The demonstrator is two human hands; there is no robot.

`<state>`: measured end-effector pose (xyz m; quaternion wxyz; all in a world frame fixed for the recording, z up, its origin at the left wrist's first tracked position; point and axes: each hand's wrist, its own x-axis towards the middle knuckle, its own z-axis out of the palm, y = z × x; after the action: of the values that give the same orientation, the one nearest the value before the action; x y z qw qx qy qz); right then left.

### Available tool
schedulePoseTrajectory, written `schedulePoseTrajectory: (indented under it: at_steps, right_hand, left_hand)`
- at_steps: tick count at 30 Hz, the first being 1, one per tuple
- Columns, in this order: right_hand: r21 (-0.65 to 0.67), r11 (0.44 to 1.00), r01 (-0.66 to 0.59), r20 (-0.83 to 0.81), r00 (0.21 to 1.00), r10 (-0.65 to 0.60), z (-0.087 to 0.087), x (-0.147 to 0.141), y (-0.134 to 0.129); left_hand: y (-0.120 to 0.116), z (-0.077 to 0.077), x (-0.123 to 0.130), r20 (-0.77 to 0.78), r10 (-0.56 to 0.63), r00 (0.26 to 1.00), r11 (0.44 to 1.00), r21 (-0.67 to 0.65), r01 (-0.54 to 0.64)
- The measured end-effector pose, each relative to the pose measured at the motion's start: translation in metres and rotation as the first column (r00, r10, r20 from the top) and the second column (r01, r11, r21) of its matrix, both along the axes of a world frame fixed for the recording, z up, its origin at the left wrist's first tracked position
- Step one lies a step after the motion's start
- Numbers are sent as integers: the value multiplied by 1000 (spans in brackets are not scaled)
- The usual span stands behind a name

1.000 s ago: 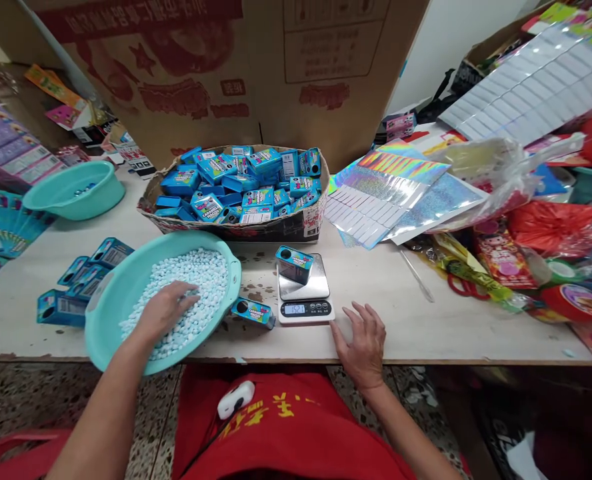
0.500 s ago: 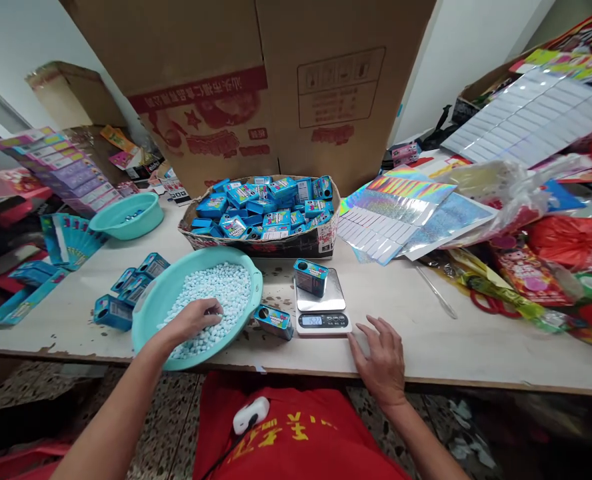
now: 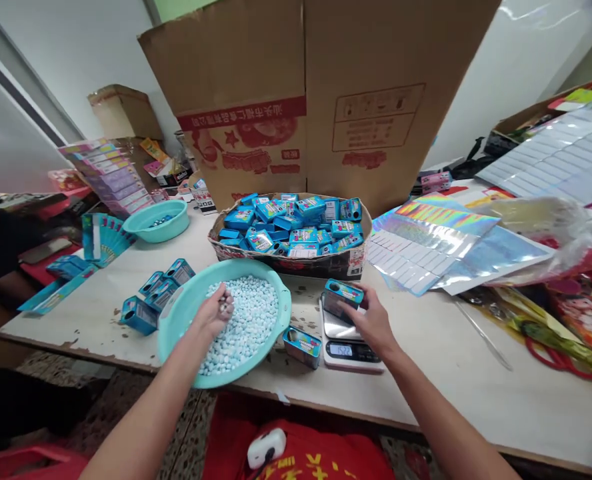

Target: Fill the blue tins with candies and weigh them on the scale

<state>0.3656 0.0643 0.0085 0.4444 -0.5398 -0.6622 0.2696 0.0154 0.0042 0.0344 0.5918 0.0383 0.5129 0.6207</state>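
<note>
Head view, basin (image 3: 180,317) of pale pellets (image 3: 251,320), carton (image 3: 326,269) of blue boxes (image 3: 303,235).

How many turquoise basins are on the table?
2: the large basin under the left hand, and the smaller basin farther back to its left. Others could be hidden in the clutter.

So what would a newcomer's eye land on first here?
Probably the tall brown carton at the back, with a tray heaped with blue boxes in front of it. Nearer, the left hand has a few pellets over the turquoise basin. To its right, the right hand grips a small box on the scale.
</note>
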Motion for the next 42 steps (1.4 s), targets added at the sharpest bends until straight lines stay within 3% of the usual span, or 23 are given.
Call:
schedulePoseTrajectory:
  at_steps: [2,4,8,11,14,19,23,26,28,30,31,32,33,34,36,37,39,42]
  right_hand:
    - [-30,997,-78,-7,997,78,21,-26,12]
    - [35,990,-138,-23,990,139,45,-53,14]
    - [102,932,-347,27,938,346,82,-110,3]
    - [60,908,-416,111,906,408,87,-146,-3]
    - [36,908,-417,165,899,406,81,-165,-6]
    - [44,898,-437,223,881,418,73,-171,-7]
    - [12,901,-433,186,886,424,73,-169,-6]
    - [-27,896,-443,69,894,443,76,-150,-6]
    - [-22,916,-401,-20,916,401,77,-121,-6]
    - [-12,959,-283,-78,956,281,73,-84,-4]
    - [-11,978,-207,-87,975,206,67,-64,-3]
    - [-15,990,-137,-81,987,136,60,-44,-2]
    - [-28,996,-81,-59,995,79,52,-27,0]
    - [-47,998,-46,-32,998,45,42,-11,2]
    - [-83,996,-29,0,1000,29,23,13,4]
    - [-86,996,-27,-1,1000,27,15,22,4]
    - [-43,999,4,-25,1000,-5,3,36,-1]
    - [69,983,170,-57,984,-166,-8,51,-24]
  left_hand:
    - [11,10,9,37,43,998,998,44,-44]
    - [20,29,18,87,77,993,988,129,-88]
    - [38,72,39,92,142,986,909,382,-166]
    - [48,86,51,-46,286,957,847,479,-230]
    - [53,81,51,-172,353,920,844,483,-234]
    - [50,70,45,-283,322,904,855,498,-148]
    - [48,76,49,-352,202,914,871,492,-4]
    - [46,83,46,-331,225,916,836,548,-8]
    - [41,80,35,-393,266,880,839,545,-10]
    - [30,67,20,-615,219,757,901,425,84]
    - [23,55,12,-761,132,635,940,300,164]
    - [16,42,5,-888,-15,460,957,120,264]
    - [9,28,-1,-946,-184,268,931,-80,357]
    - [1,14,-4,-942,-323,87,863,-255,436]
    - [-11,-10,-4,-880,-426,-209,714,-469,520]
    - [-15,-18,-3,-852,-423,-309,669,-524,527]
    - [-20,-28,2,-808,-386,-446,637,-583,504]
    - [-20,-34,5,-750,-361,-554,626,-635,453]
